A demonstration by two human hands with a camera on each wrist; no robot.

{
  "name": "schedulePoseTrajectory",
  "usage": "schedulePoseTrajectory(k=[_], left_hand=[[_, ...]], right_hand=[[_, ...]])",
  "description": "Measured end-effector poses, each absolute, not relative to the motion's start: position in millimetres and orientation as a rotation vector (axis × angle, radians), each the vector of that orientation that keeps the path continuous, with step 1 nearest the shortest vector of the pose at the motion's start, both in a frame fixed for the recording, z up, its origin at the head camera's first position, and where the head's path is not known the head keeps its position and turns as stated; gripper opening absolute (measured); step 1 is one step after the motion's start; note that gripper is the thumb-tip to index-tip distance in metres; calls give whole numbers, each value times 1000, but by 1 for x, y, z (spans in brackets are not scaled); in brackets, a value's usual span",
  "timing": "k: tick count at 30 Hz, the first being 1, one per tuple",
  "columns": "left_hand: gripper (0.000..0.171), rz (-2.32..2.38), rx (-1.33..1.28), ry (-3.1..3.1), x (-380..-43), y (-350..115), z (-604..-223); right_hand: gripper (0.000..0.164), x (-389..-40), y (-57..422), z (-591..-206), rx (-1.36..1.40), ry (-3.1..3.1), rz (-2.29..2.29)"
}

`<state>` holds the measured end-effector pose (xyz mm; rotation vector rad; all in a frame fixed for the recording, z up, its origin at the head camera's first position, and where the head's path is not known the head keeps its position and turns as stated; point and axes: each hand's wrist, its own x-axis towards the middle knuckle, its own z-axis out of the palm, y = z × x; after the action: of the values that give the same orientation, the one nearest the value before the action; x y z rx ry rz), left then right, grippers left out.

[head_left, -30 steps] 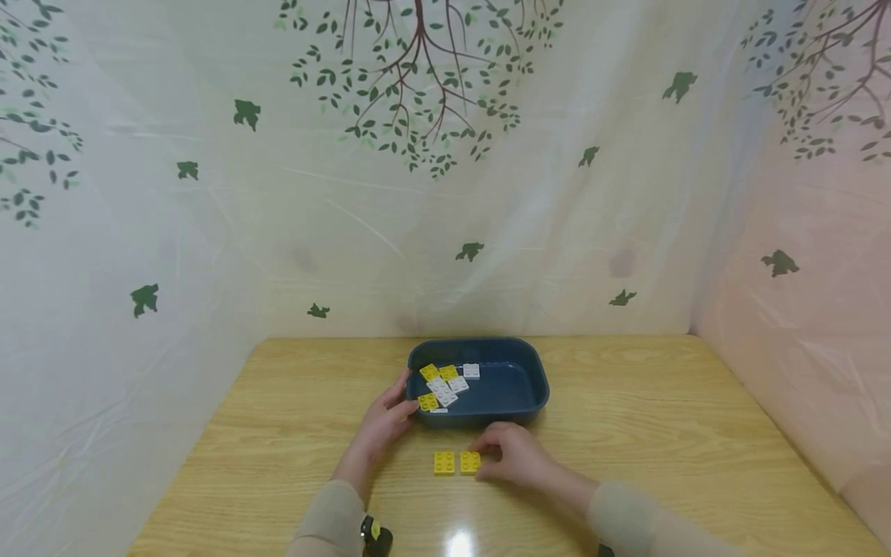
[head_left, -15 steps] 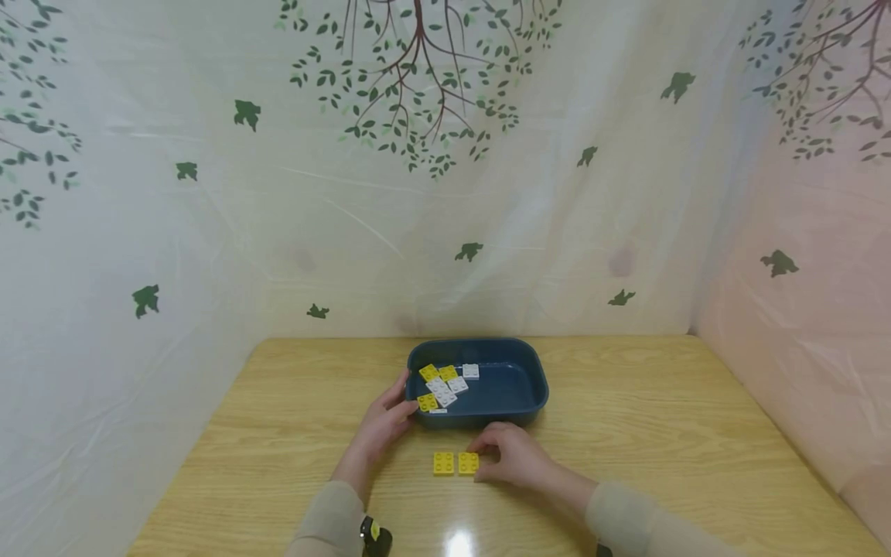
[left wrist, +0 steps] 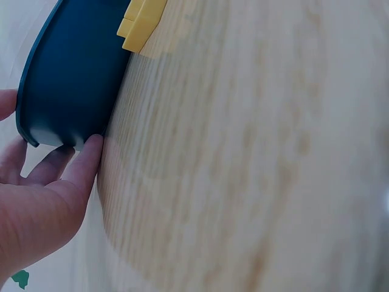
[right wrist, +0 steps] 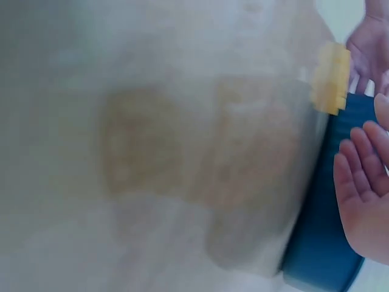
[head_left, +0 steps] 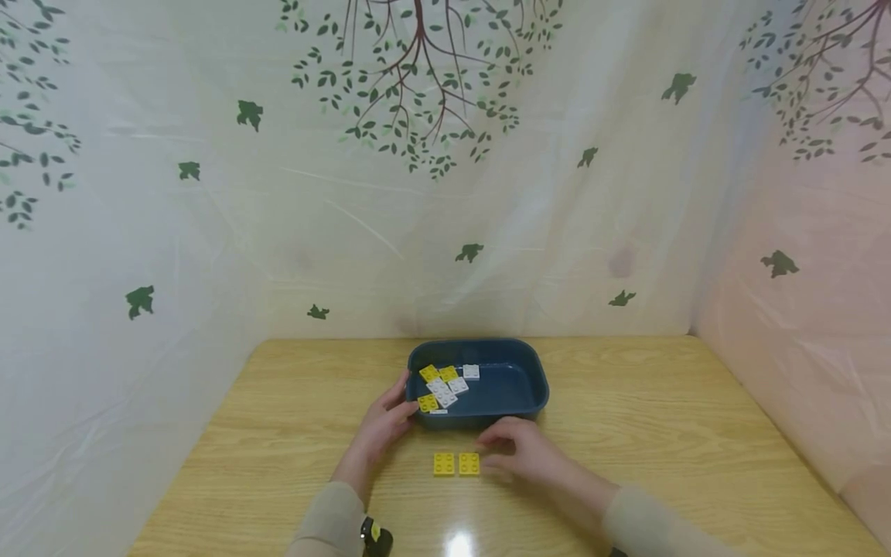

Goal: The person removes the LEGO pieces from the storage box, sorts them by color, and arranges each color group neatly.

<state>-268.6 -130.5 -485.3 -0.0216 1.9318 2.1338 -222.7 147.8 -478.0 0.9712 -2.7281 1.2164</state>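
Two yellow four-stud toy bricks lie side by side on the table, a left brick (head_left: 443, 464) and a right brick (head_left: 469, 464), with a narrow gap between them. My right hand (head_left: 525, 449) is just right of the right brick, its fingers apart from it and holding nothing; the right wrist view shows the fingers loosely bent. At the left end of a dark blue tray (head_left: 511, 418), my left hand (head_left: 383, 422) grips the wall, thumb at the rim and fingers (left wrist: 85, 164) against the outside. Inside the tray are yellow bricks (head_left: 428, 402) and white bricks (head_left: 457, 385).
The wooden table (head_left: 626, 433) extends to both sides of the tray. Behind it hangs a pale curtain (head_left: 390, 232) printed with leaves and birds. A small black device (head_left: 377, 538) sits at the left wrist.
The right brick has shifted slightly left, toward the left brick. My right hand has since let go of it and drawn a little to the right. My left hand and the tray stay put.
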Motion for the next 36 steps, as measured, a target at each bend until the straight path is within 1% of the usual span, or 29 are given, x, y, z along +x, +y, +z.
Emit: schedulePoseTrajectory(k=[3,9,15,21,26,36], left_hand=[[68,2142,-16,1929,-268,-130,-485],[68,2147,16,1926,-268,-131,-485],[68,2156,27,1910,-269,-131,-485],[68,2158,28,1903,-269,-131,-485],[68,2158,30,1901,-268,-131,-485],[67,2159,52,1904,-265,-131,-485]], right_hand=[[24,-226,149,-470,1009,-2709,1232],[26,-233,143,-449,1041,-2676,1341],[28,-249,132,-434,990,-2651,1429],[33,-271,119,-436,892,-2710,1439],[32,-287,110,-439,854,-2747,1463],[35,-313,94,-451,952,-2773,1368]])
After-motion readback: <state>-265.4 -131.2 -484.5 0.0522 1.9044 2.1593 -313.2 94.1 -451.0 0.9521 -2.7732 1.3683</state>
